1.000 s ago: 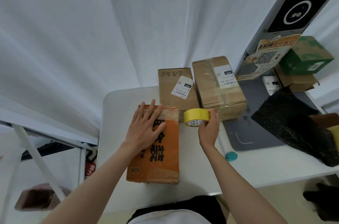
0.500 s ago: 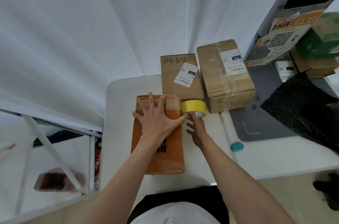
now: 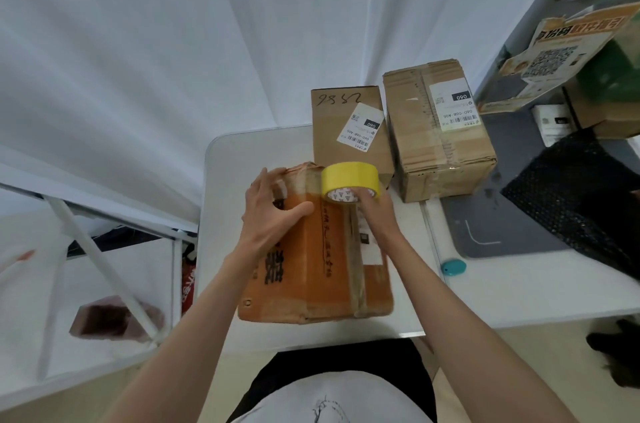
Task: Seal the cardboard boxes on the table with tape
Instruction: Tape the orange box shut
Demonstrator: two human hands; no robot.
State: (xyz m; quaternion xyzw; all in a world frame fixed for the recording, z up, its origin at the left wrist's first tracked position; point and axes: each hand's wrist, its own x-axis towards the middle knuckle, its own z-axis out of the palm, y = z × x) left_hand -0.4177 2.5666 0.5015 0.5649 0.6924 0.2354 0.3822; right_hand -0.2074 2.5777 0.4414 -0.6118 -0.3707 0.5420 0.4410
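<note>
With the left hand point(image 3: 273, 214) gripping the orange box point(image 3: 311, 259) on the tabletop point(image 3: 519, 287), the right hand point(image 3: 375, 214), apparently holding the yellow tape roll point(image 3: 349, 181) at the box's far end, should press it down firmly before pulling along the seam.

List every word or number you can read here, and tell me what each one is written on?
"9852", handwritten upside down, on the middle brown box.
"060" and "060-068-A05" on that box's white label.
"060" and "060-06B-A05", read with less certainty, on the label of the right brown box.
Black printed characters and handwriting on the orange box: unreadable.
Orange poster with QR code: blurred.
Logos inside the yellow tape roll: too small.
</note>
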